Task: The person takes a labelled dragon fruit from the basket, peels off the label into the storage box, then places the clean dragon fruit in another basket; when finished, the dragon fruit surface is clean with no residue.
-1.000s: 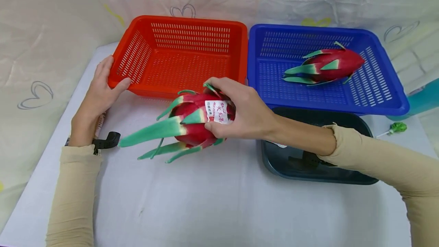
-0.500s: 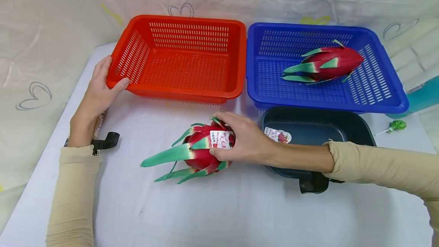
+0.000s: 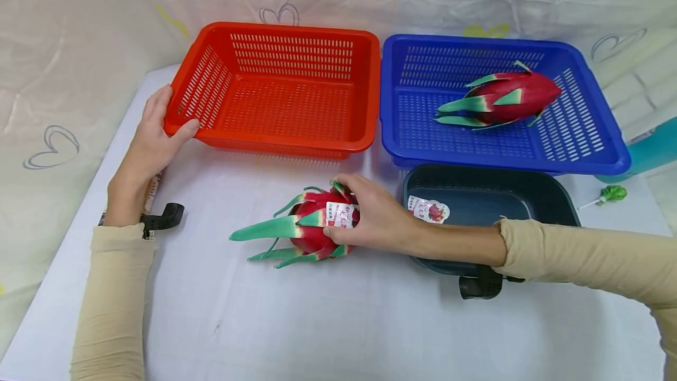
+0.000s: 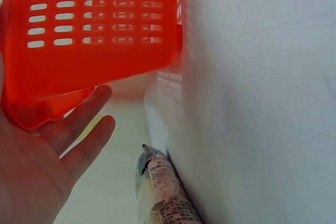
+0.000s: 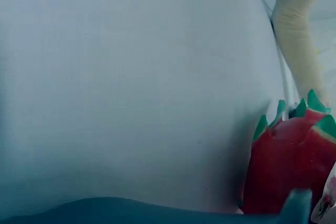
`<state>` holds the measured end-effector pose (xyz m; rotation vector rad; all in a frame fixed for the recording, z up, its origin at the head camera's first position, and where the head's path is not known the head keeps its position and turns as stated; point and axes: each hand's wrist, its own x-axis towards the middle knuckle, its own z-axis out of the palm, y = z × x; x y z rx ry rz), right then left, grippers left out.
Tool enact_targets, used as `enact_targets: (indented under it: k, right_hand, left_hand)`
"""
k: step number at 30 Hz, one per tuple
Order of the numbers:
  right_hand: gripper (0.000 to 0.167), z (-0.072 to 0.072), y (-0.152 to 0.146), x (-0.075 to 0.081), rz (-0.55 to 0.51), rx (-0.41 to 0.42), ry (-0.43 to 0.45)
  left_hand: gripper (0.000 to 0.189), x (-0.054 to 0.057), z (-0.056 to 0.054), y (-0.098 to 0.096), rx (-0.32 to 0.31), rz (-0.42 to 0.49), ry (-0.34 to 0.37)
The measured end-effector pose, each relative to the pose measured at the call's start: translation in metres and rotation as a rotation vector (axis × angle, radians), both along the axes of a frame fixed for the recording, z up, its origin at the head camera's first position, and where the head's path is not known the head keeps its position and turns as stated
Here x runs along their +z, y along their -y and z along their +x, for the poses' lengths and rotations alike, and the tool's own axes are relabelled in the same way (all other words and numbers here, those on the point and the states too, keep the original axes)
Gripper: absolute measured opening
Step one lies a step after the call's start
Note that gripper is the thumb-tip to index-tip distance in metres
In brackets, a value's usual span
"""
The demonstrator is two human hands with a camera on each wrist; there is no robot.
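My right hand (image 3: 382,216) grips a red dragon fruit (image 3: 312,240) with long green scales and a white label, in front of the two baskets. The fruit appears to rest on the white table; its red side (image 5: 286,163) shows in the right wrist view. My left hand (image 3: 150,137) touches the front left corner of the red basket (image 3: 275,144), its thumb along the front rim. In the left wrist view, straight fingers (image 4: 86,148) reach past that corner. A second dragon fruit (image 3: 520,97) lies in the blue basket (image 3: 508,163).
Beside my right forearm stands a dark tray (image 3: 492,196) with a dragon fruit label (image 3: 428,209) at its left end. A green lollipop (image 3: 613,193) and a teal object (image 3: 656,149) sit far right. A printed wrapped packet (image 4: 167,192) lies by my left wrist.
My right hand has brought the dragon fruit down toward me from the red basket's front edge, then shifted slightly right. My left hand has stayed at the basket corner.
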<state>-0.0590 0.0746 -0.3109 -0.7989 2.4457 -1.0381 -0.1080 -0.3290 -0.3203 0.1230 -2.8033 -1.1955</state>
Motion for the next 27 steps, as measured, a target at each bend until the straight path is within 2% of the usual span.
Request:
enact_targets:
  k: [5, 10, 16, 23, 27]
  right_hand:
    - [0.075, 0.006, -0.002, 0.000, -0.001, 0.082, -0.048]
    - [0.077, 0.009, -0.003, 0.002, 0.027, 0.117, -0.081]
    - [0.071, 0.013, -0.006, 0.003, 0.010, 0.154, -0.107]
    - [0.068, 0.014, -0.008, 0.005, -0.017, 0.157, -0.081]
    - [0.070, 0.012, -0.009, 0.006, -0.022, 0.166, -0.037]
  left_hand:
    - [0.080, -0.001, 0.000, 0.000, 0.001, 0.016, 0.008]
    - [0.080, -0.002, 0.000, 0.002, 0.012, 0.014, 0.029]
    - [0.080, -0.002, -0.001, 0.002, 0.011, 0.012, 0.029]
    - [0.081, 0.001, -0.001, 0.000, 0.009, -0.003, 0.042]
    - [0.081, 0.007, 0.002, 0.002, -0.020, -0.034, 0.079]
